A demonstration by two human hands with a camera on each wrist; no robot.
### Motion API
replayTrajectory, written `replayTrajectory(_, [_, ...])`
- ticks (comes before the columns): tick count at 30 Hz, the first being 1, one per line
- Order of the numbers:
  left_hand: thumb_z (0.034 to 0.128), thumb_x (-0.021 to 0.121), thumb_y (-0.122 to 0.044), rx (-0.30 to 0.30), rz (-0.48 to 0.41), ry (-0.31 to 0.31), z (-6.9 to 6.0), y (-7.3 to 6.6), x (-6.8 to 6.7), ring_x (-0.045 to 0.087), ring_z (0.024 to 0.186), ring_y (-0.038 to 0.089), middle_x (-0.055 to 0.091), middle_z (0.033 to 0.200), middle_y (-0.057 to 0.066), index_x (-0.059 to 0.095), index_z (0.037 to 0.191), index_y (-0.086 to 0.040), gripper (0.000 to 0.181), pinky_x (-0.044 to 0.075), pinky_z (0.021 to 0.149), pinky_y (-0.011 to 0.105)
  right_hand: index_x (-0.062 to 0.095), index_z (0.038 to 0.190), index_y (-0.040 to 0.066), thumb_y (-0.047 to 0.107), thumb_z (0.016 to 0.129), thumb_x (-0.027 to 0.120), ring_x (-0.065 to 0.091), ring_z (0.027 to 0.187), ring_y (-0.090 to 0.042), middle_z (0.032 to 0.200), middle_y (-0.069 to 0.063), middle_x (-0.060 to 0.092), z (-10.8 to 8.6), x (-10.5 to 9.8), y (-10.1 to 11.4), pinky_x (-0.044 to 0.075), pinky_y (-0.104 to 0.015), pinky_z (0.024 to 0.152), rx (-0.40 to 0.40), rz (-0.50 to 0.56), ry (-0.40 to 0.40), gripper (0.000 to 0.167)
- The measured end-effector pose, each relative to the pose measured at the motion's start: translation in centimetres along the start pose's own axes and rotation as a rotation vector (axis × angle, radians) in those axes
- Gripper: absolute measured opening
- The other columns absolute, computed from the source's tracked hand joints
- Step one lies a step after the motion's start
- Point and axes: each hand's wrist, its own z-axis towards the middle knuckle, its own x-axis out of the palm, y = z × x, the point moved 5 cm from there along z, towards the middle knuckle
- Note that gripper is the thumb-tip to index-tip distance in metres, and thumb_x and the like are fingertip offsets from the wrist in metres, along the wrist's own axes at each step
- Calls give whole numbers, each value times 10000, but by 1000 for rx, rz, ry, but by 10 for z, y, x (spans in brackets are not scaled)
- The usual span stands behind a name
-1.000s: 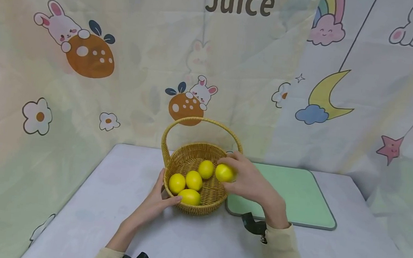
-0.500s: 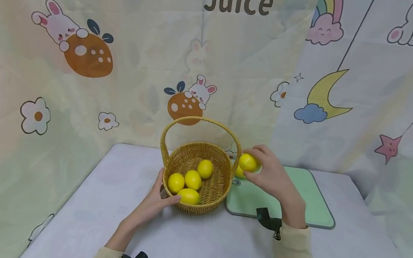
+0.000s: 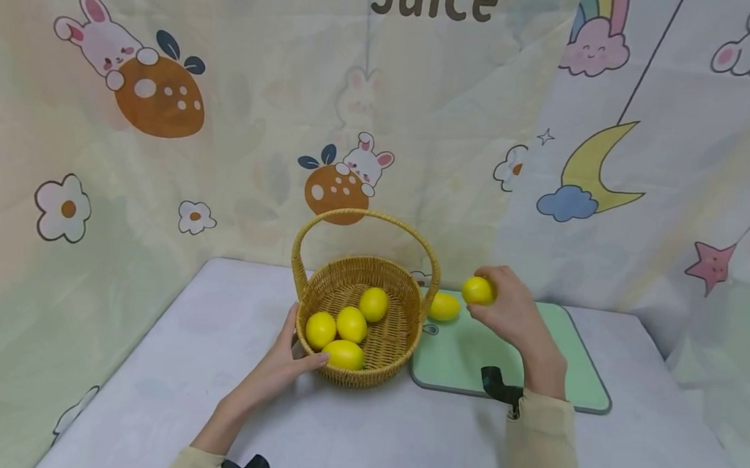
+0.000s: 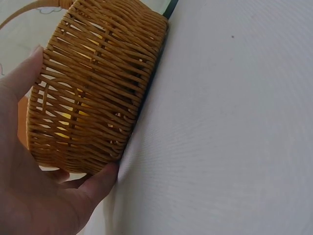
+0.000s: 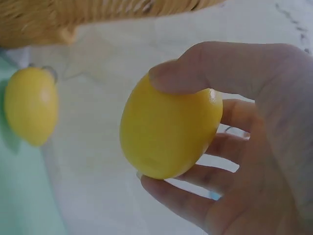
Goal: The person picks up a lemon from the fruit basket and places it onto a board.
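Observation:
My right hand (image 3: 516, 310) holds a yellow lemon (image 3: 478, 291) between thumb and fingers, raised over the light green cutting board (image 3: 463, 369). In the right wrist view the held lemon (image 5: 168, 129) shows nearly whole, thumb on one side and fingertips on the other. A second lemon (image 3: 445, 307) lies on the board's far left part, beside the basket. The round wicker basket (image 3: 395, 335) with a tall handle stands on the table, several lemons (image 3: 351, 325) inside. My left hand (image 3: 278, 366) grips its near left side, thumb over the rim; in the left wrist view fingers touch the woven wall (image 4: 98, 83).
The white-covered table (image 3: 359, 438) ends at a hanging cloth backdrop (image 3: 266, 108) printed with cartoons. The basket's arched handle (image 3: 370, 213) rises above its rim. The board's left edge lies close against the basket's right side.
My right hand has lifted a lemon out of the basket and carried it right, over the board. The lemon on the board has come into full view. My left hand stays on the basket.

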Motion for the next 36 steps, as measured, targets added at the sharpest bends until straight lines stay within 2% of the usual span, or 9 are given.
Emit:
replayTrajectory(11, [866, 738, -457, 1, -2, 1, 0, 1, 0, 18, 1562, 328, -78, 1683, -23, -151, 1542, -444, 1117, 102, 1194, 665, 561, 1318, 8, 165, 804, 684, 510, 980, -345, 1202, -206, 538, 6, 23, -42, 472, -488, 823, 117, -75, 14, 551])
replayTrajectory(21, [866, 735, -461, -1, -8, 2, -1, 1, 0, -7, 1563, 316, -80, 1682, -36, -149, 1537, -456, 1110, 62, 1184, 687, 595, 1283, -34, 164, 788, 687, 511, 988, -381, 1160, -254, 543, 11, 48, -76, 449, -529, 854, 114, -84, -1, 541])
replayTrajectory(28, [874, 732, -438, 23, -21, 7, -1, -2, 1, 7, 1564, 313, -57, 1682, -48, -124, 1534, -479, 1081, 65, 1173, 709, 587, 1302, -35, 154, 805, 679, 480, 1077, -428, 1202, -278, 507, 12, 61, -86, 438, -567, 901, 130, -65, -29, 540])
replayTrajectory(36, [874, 734, -438, 24, -24, 8, -1, 0, 0, 22, 1562, 319, -55, 1682, -47, -123, 1542, -462, 1087, 68, 1182, 696, 567, 1328, -40, 68, 804, 677, 466, 1126, -453, 1258, -298, 480, 13, 69, -83, 429, -597, 953, 110, -55, -27, 546])
